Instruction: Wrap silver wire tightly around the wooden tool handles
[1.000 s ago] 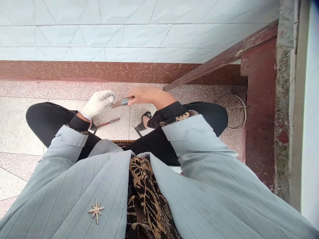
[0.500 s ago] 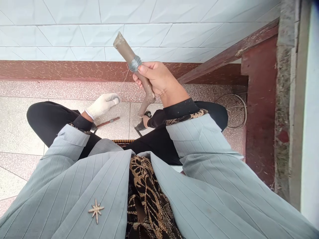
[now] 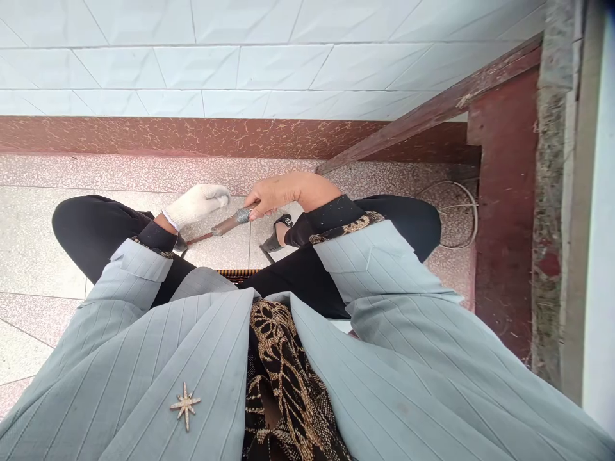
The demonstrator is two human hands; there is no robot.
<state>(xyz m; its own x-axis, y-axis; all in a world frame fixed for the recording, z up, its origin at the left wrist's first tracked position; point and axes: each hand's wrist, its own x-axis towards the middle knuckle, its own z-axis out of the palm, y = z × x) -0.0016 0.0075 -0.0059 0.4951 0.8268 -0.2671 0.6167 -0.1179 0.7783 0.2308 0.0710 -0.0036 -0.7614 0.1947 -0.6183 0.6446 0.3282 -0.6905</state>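
My right hand (image 3: 281,195), bare, is closed around a brown wooden stick (image 3: 225,225) near a band of silvery wound strand (image 3: 242,215). The stick tilts down to the left, and my fingers hide its other end. Beside it, my left hand (image 3: 199,203) wears a white knitted glove and is closed, fingers curled. A thin strand ran from the winding toward this glove in the earlier view; now it is too fine to make out. Below the glove lies a slim reddish-brown rod (image 3: 199,239), partly covered in view by the stick's end.
A tiled wall (image 3: 283,67) with a reddish base strip (image 3: 168,136) stands ahead. At the right are a slanted wooden bar (image 3: 432,109), a dark red panel (image 3: 502,237) and a looped cable (image 3: 473,221). My bent knees flank the speckled floor (image 3: 225,253).
My right hand has come down and to the left with the stick, which has swung from pointing up-left to pointing down-left. The gloved left hand has barely moved.
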